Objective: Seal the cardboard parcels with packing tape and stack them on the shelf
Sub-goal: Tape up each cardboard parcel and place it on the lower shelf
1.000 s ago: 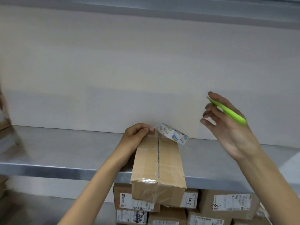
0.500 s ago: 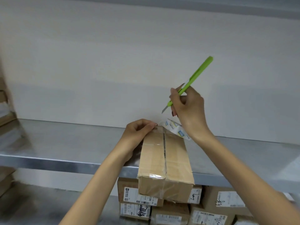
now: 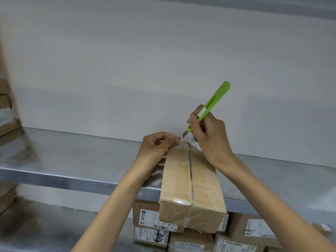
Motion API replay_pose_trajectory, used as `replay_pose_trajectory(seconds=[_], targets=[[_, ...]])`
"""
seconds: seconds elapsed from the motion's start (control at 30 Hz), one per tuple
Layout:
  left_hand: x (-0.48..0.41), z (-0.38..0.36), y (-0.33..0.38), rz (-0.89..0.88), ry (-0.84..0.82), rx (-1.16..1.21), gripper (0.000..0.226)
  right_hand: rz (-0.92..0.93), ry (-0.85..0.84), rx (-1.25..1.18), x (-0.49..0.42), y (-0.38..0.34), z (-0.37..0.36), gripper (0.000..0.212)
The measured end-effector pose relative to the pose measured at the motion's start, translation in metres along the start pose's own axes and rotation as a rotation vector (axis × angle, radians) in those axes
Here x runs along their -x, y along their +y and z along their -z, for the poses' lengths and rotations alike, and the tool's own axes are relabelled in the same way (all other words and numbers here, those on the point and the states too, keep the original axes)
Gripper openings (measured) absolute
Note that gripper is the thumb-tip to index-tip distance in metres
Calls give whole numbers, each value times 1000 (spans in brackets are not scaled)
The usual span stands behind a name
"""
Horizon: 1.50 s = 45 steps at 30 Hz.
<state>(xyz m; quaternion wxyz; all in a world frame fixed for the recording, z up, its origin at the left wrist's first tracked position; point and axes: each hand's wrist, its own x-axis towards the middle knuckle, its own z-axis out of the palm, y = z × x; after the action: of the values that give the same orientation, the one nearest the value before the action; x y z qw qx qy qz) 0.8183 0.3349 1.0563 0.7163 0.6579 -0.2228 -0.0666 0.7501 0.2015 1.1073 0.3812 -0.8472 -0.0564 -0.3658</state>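
A brown cardboard parcel (image 3: 192, 188) lies lengthwise on the metal shelf (image 3: 72, 160), its near end hanging over the shelf's front edge. Clear tape runs along its top seam. My left hand (image 3: 156, 146) pinches the clear tape at the parcel's far left corner. My right hand (image 3: 209, 135) grips a green utility knife (image 3: 212, 104), blade pointing down at the tape just above the far end. The tape roll (image 3: 193, 140) is mostly hidden behind my right hand.
Several labelled cardboard parcels (image 3: 156, 222) are stacked on the lower shelf beneath the parcel. More boxes (image 3: 7, 113) stand at the far left. A white back wall (image 3: 163, 60) closes off the shelf. An upper shelf's edge (image 3: 272, 4) runs across the top.
My right hand turned the green knife from flat in the palm to a blade-down grip, then lowered it to the tape at the parcel's far end. My left hand stayed pinching the tape.
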Motion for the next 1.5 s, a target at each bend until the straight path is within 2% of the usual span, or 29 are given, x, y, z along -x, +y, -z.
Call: replay_pose_trajectory(seconds=[0.13,0.47,0.77,0.97,1.13,1.5], targets=[[-4,1,3,56,-4,-1,9,61,-36,23,2,1,1,16],[-2,0,1,-3,11,-87,12,155,-74,137,4,5,0,21],[-1,4,2,-27,25,-120,3,116,-167,114,3,3,2,25],[-4,9,10,-66,-56,-225,4,113,-171,105,3,5,2,25],[-12,12,21,-72,-141,-404,3,117,-127,80,3,6,2,23],[-15,11,14,-1,-206,-342,12,129,-149,102,3,5,0,25]])
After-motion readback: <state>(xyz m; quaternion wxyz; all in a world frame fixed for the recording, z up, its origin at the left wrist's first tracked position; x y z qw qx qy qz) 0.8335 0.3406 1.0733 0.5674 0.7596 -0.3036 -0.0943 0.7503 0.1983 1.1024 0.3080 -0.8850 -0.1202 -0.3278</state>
